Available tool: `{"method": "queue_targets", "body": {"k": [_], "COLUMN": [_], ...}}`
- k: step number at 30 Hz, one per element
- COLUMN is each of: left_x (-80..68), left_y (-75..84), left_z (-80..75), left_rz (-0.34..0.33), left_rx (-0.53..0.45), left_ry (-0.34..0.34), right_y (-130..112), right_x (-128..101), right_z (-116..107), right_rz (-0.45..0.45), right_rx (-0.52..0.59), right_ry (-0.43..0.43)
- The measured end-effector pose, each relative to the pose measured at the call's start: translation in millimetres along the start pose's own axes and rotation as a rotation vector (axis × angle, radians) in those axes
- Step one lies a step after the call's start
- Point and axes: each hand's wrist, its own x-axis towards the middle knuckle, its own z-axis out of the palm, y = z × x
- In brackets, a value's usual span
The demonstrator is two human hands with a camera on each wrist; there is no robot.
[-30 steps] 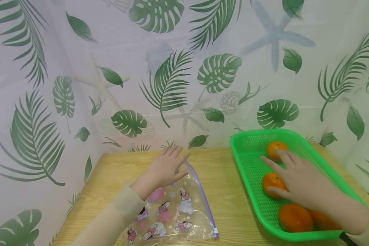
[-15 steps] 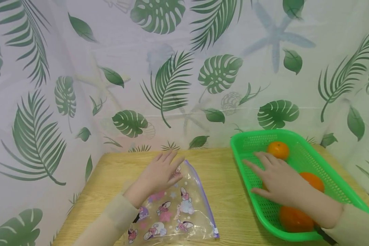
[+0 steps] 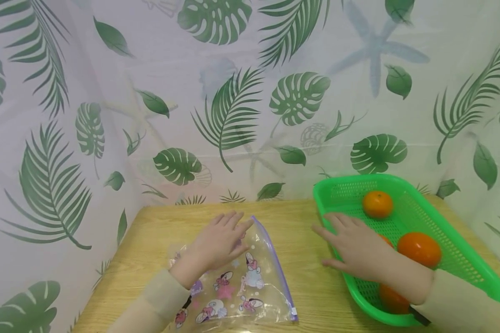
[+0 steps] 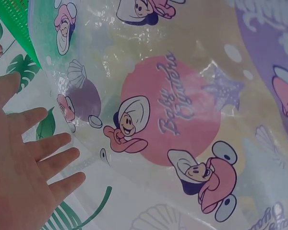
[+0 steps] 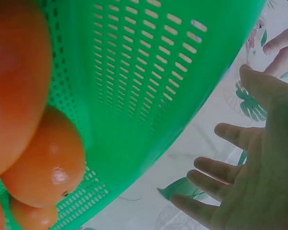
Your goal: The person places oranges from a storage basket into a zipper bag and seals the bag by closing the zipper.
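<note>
Left hand (image 3: 218, 244) and right hand (image 3: 360, 247) outspread

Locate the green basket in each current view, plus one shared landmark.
Head: green basket, lower right.
Left wrist: a slice of it, upper-left corner.
Right wrist: it spans the upper left and centre.
Shared landmark: leaf-print backdrop.

Four oranges (image 3: 419, 249), one basket (image 3: 353, 190), one bag (image 3: 239, 289)
</note>
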Motion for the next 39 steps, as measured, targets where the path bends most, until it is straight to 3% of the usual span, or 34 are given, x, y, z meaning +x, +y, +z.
{"method": "queue_targets", "body": {"k": [21,39], "left_x": [0.2,3.2], "left_y": [-0.1,0.9], "left_z": [6.8,15.5], "left_rz": [0.003,0.007], "left_rx": [0.040,0.041], "left_ry": [-0.036,-0.013], "right_y": [-25,-47], "right_x": [41,77], "right_z": [-7,-1], "right_rz": [-0.070,0.034], "right_rx": [0.020,0.219], "right_ry": [-0.038,-0.279]}}
